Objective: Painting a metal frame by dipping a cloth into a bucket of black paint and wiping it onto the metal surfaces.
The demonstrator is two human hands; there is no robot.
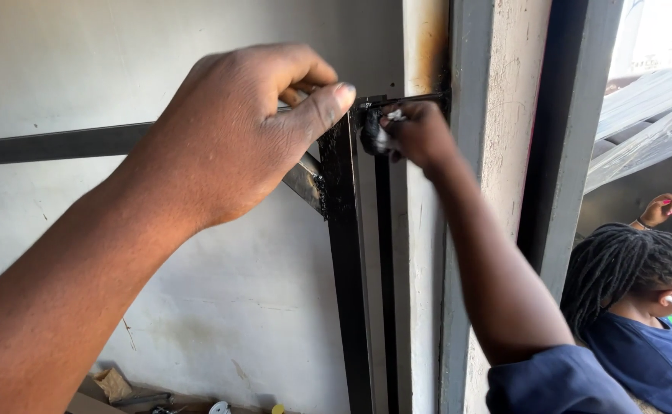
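My left hand (236, 130) grips the top corner of a black metal frame (347, 253), thumb pressed on the upright's upper end. A horizontal bar (52, 144) of the frame runs off to the left, and a short diagonal brace (305, 182) shows under my palm. My right hand (420, 134), on an arm in a blue sleeve, holds a small black-smeared brush (372, 132) against the top of the frame, beside the grey wall edge (497, 153). What lies between my left fingers is hidden.
A pale plastered wall (221, 291) stands behind the frame. Cardboard scraps and small items (113, 383) lie on the floor below. At the right, another person with braided hair (627, 268) in a blue top raises a hand (658, 208).
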